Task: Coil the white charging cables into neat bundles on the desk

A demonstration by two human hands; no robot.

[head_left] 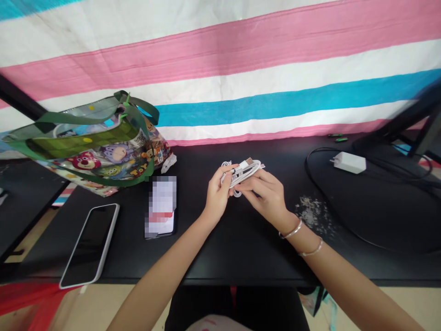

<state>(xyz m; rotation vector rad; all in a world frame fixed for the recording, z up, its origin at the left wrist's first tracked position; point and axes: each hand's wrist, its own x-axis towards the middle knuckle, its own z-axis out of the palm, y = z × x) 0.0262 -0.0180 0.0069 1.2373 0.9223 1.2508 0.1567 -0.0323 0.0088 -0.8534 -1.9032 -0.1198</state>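
Observation:
A coiled white USB charging cable (245, 171) is held up over the black table, between both hands. My left hand (220, 185) grips the left side of the coil, its thumb pressed on the loops. The fingers of my right hand (266, 191) close on the coil's right end from below. One metal USB plug shows on top of the bundle, pointing right. Below the fingers hangs a small white loop, and another white bit of cord shows behind my left fingertips; I cannot tell whether these belong to the same cable.
On the left stands a clear cartoon bag (103, 156) with green handles. Nearer lie a white-cased phone (90, 246) and a phone with a lit, blurred screen (161, 207). To the right are a white charger plug (349, 162), a black cord (319, 184) and pale crumbs (313, 214).

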